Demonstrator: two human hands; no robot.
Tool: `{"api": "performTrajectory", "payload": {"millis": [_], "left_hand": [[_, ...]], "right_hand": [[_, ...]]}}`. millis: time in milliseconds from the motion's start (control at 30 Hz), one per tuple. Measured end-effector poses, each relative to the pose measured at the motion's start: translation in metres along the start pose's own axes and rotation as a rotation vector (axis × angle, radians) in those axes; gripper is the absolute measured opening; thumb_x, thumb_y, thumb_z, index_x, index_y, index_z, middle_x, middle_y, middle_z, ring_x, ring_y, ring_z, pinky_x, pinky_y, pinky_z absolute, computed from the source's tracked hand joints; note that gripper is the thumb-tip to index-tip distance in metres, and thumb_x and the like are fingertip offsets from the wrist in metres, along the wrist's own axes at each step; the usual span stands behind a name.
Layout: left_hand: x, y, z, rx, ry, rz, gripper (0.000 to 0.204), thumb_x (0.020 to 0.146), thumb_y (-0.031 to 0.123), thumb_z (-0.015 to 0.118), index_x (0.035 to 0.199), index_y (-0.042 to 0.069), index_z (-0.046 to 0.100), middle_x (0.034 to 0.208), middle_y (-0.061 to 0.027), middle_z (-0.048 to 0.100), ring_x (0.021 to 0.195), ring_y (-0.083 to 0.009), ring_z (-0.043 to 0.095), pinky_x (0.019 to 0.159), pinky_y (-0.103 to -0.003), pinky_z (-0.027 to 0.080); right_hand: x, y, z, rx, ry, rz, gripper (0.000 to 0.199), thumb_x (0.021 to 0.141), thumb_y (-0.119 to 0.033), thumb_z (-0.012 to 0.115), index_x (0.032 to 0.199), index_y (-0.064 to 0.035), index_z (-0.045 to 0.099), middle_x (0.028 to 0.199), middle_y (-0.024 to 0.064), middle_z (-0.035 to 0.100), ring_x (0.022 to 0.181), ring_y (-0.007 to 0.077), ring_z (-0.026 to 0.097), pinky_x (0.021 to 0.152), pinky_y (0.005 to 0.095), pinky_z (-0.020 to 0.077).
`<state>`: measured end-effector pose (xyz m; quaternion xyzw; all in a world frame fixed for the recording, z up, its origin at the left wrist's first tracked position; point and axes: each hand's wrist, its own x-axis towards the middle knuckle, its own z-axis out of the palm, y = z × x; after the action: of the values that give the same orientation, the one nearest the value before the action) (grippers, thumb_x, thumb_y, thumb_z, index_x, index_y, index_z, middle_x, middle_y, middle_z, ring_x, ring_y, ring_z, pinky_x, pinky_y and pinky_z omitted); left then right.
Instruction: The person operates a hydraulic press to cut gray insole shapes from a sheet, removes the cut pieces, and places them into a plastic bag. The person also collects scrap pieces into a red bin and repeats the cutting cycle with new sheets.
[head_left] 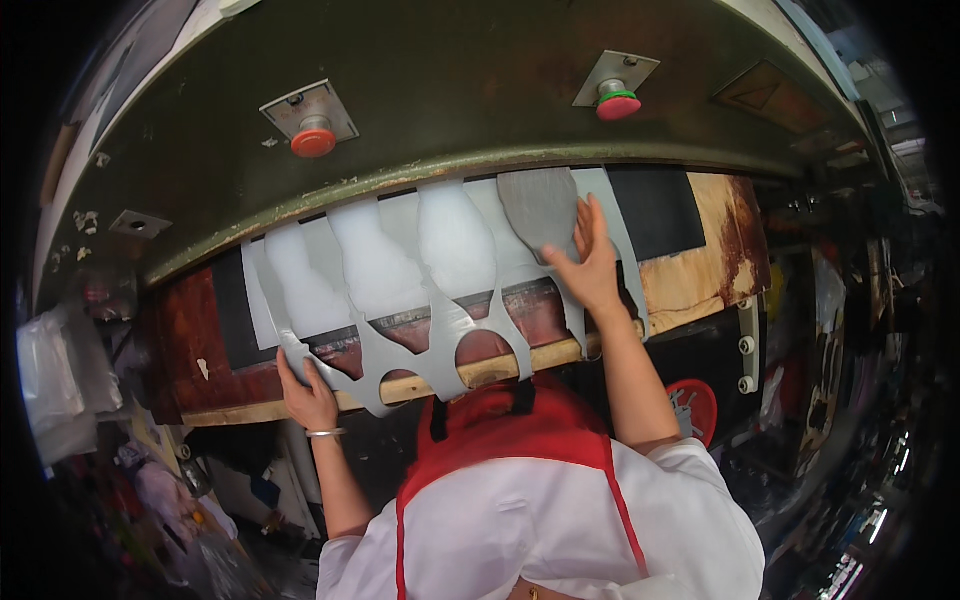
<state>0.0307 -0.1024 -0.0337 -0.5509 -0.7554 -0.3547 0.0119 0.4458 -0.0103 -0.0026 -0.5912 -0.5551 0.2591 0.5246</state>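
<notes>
A grey sheet with several rounded, waisted cut-outs lies across a white board, its near strips hanging over the table's front edge. My left hand pinches the sheet's near left corner between thumb and fingers. On the right part of the sheet rests a grey cutting die with a rounded outline; its far end is hidden beneath the machine. Around the die's near right side is my right hand, thumb at the near corner and fingers along the right edge.
A dark green machine beam spans the far side, low over the work, with an orange-red push button and a pinkish-red one. Black sheets flank the board on a worn wooden table. A red basket stands below right.
</notes>
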Motion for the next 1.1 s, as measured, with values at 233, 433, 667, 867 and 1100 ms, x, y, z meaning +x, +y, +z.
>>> {"api": "performTrajectory", "payload": {"millis": [233, 433, 667, 867, 1100], "left_hand": [[0.002, 0.000, 0.001, 0.025, -0.020, -0.052, 0.042, 0.097, 0.027, 0.044, 0.133, 0.005, 0.044, 0.116, -0.0236, 0.059, 0.100, -0.0422, 0.058, 0.081, -0.044, 0.046], [0.002, 0.002, 0.004, 0.027, -0.012, -0.073, 0.042, 0.097, 0.028, 0.044, 0.132, 0.006, 0.044, 0.105, -0.0256, 0.062, 0.091, -0.0449, 0.059, 0.074, -0.048, 0.046], [0.003, 0.001, 0.002, 0.053, 0.030, -0.026, 0.041, 0.097, 0.029, 0.043, 0.132, 0.008, 0.046, 0.102, -0.0257, 0.063, 0.088, -0.0456, 0.059, 0.072, -0.048, 0.046], [0.002, 0.001, -0.002, 0.039, 0.007, -0.065, 0.041, 0.097, 0.031, 0.044, 0.131, 0.009, 0.048, 0.101, -0.0238, 0.064, 0.089, -0.0431, 0.061, 0.074, -0.047, 0.047], [0.004, -0.019, -0.002, -0.002, -0.065, -0.053, 0.040, 0.096, 0.031, 0.047, 0.120, 0.001, 0.056, 0.102, -0.0254, 0.064, 0.092, -0.0427, 0.061, 0.078, -0.045, 0.048]], "right_hand": [[0.026, -0.059, -0.050, -0.097, 0.517, -0.264, 0.065, 0.096, -0.027, 0.047, 0.143, 0.0054, 0.018, 0.142, 0.0276, 0.028, 0.130, 0.0362, 0.033, 0.106, 0.0417, 0.0286], [0.052, -0.087, -0.041, -0.492, 0.606, -0.379, 0.098, 0.089, -0.056, 0.045, 0.143, 0.0100, -0.003, 0.143, 0.0408, -0.009, 0.135, 0.0543, 0.000, 0.110, 0.0558, 0.0063], [0.033, -0.068, -0.045, -0.505, 0.540, -0.377, 0.103, 0.086, -0.062, 0.046, 0.144, 0.0074, -0.004, 0.144, 0.0399, -0.007, 0.135, 0.0539, 0.000, 0.109, 0.0575, 0.0091], [-0.032, -0.004, -0.074, -0.451, 0.547, -0.142, 0.089, 0.075, -0.042, 0.073, 0.139, 0.0022, 0.031, 0.137, 0.0311, 0.037, 0.123, 0.0386, 0.042, 0.095, 0.0430, 0.0413], [-0.063, 0.059, -0.086, -0.487, 0.305, 0.322, 0.041, 0.084, -0.035, 0.063, 0.106, 0.0006, 0.063, 0.081, 0.0231, 0.065, 0.083, 0.0410, 0.063, 0.074, 0.0431, 0.0485]]}}
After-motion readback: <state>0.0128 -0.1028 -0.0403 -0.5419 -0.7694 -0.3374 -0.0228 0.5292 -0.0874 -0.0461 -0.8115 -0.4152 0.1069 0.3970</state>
